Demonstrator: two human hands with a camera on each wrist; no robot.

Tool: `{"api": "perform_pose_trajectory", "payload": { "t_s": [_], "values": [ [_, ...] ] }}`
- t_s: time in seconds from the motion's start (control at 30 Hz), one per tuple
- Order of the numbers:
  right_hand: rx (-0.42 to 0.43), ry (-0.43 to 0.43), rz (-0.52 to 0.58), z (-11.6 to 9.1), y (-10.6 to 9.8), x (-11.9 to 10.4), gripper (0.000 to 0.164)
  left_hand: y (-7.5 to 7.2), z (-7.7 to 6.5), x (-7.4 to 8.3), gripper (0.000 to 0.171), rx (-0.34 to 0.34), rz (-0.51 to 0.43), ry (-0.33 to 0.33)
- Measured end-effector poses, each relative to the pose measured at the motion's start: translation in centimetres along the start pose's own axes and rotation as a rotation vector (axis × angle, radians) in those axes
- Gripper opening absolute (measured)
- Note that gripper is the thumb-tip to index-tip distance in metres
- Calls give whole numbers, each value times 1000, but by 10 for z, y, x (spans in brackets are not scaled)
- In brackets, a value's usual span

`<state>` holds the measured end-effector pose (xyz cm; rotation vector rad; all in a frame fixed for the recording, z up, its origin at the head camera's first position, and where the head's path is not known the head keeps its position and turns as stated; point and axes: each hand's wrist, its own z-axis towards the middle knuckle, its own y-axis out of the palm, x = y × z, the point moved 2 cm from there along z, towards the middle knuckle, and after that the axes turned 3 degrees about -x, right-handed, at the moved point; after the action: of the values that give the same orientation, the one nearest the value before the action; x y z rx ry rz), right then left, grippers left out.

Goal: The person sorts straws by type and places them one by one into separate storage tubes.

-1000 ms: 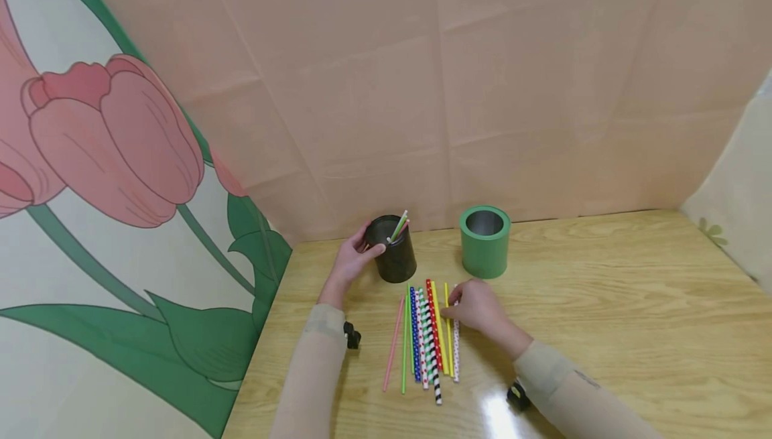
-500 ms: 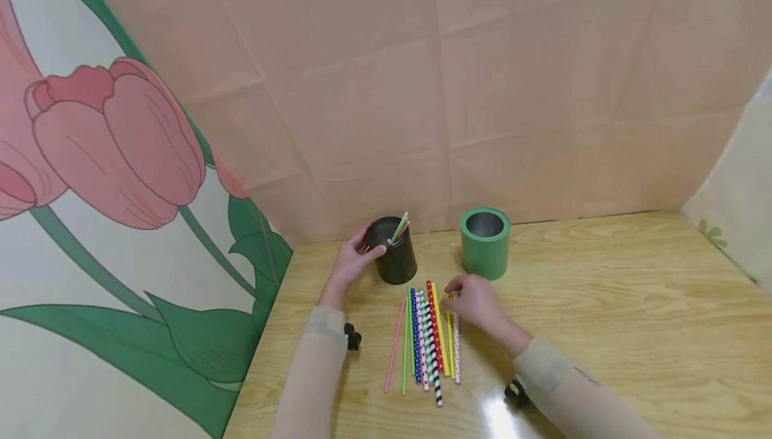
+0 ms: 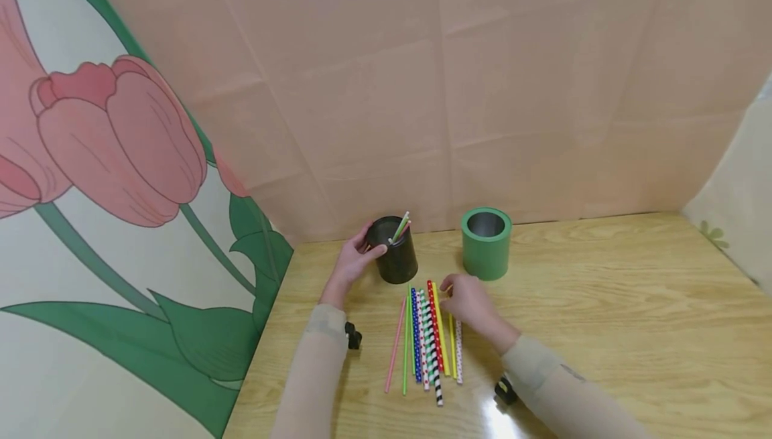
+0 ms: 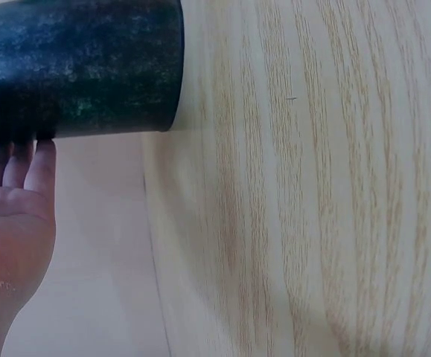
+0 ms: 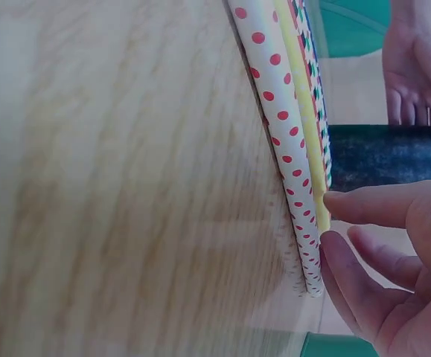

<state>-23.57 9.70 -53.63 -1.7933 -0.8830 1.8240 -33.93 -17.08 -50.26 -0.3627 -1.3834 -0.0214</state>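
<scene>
My left hand (image 3: 352,261) grips the side of a black cylindrical cup (image 3: 398,266). A few thin straws (image 3: 401,226), green and pink among them, poke out over its rim. My right hand (image 3: 473,301) is at the far end of a row of paper straws on the table. In the right wrist view its thumb and fingertips (image 5: 338,204) are right at a yellow straw (image 5: 312,141) and a white straw with red dots (image 5: 283,115), with a gap between thumb and fingers. The far ends of these two straws are hidden behind the hand in the head view.
Left of the hand lie a black-and-white striped straw (image 3: 438,392), a blue dotted straw (image 3: 416,345), a pink straw (image 3: 395,348) and several others. A green cylindrical cup (image 3: 485,258) stands behind the right hand. A peach backdrop (image 3: 512,124) rises behind the wooden table (image 3: 603,305).
My right fingertips have moved slightly away toward the straws' far ends, and the forearm has shifted left. The yellow and dotted straws have shifted a little right. My left hand keeps its grip.
</scene>
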Motion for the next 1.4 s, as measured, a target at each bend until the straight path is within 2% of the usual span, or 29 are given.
{"api": "perform_pose_trajectory", "payload": {
  "t_s": [0.23,0.43,0.77,1.07,1.23,1.4],
  "values": [
    [-4,0,-5,3,4,1,32,-1,0,-1,82,-4,-11,-9],
    [6,1,4,3,-1,3,36,0,0,0,81,0,-22,-1],
    [-54,20,41,3,1,2,35,-1,2,-1,82,2,-15,0],
    [-34,5,26,5,8,3,35,-1,1,-5,83,-2,-6,-6],
    [-31,20,54,5,10,3,38,-1,1,-3,83,-4,-14,4],
    [-28,33,71,4,13,4,31,0,1,-2,82,-2,-24,9]
  ]
}}
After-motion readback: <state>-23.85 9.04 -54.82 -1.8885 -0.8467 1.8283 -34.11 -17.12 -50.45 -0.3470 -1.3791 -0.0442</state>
